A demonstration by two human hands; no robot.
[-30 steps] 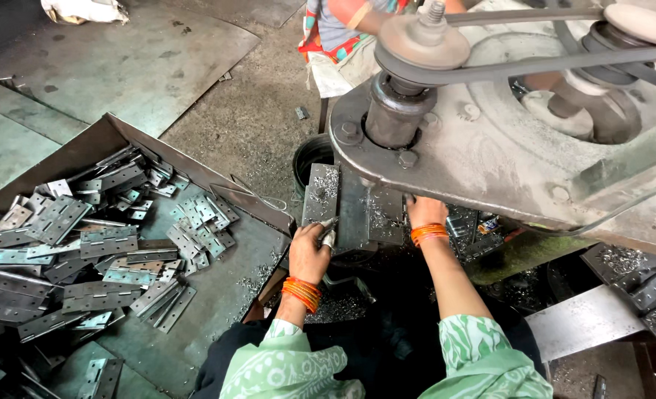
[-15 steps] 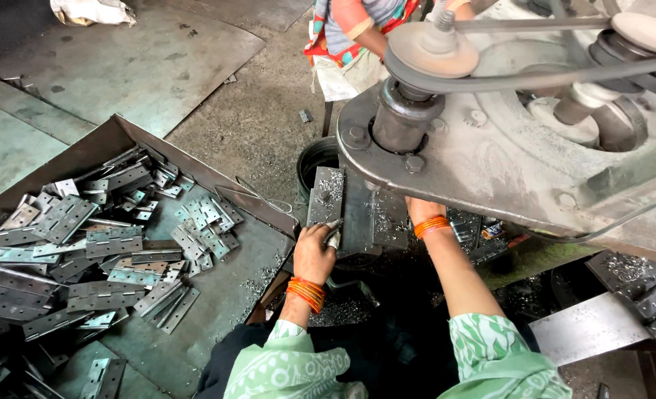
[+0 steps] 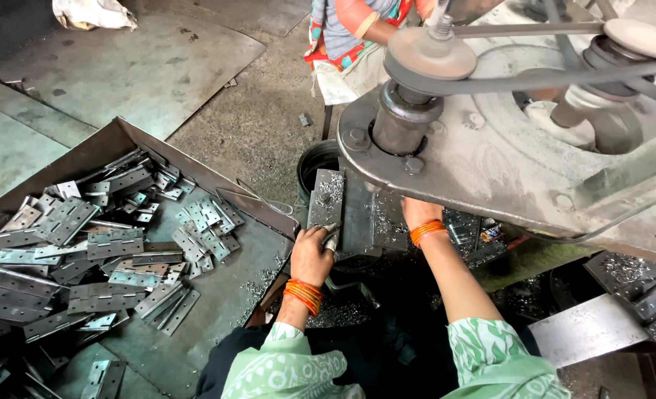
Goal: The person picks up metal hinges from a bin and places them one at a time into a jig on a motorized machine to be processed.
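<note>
My left hand (image 3: 312, 255) grips a small metal hinge piece (image 3: 332, 235) at the near edge of the machine's steel work block (image 3: 326, 198), which is strewn with metal chips. My right hand (image 3: 419, 212) reaches under the big grey machine body (image 3: 490, 166); its fingers are hidden there, so what they touch is unclear. Both wrists wear orange bangles. Above the hands a spindle with a belt pulley (image 3: 429, 55) hangs down.
A large metal tray (image 3: 232, 193) at the left holds several steel hinges (image 3: 91, 251). A black bucket (image 3: 315, 164) stands behind the block. Another person in bright clothes (image 3: 350, 37) sits at the top. Metal plates lie on the floor, scrap parts at the right.
The view has tilted slightly downward and nearer. My left hand stays at the block with the small piece; my right hand remains under the machine.
</note>
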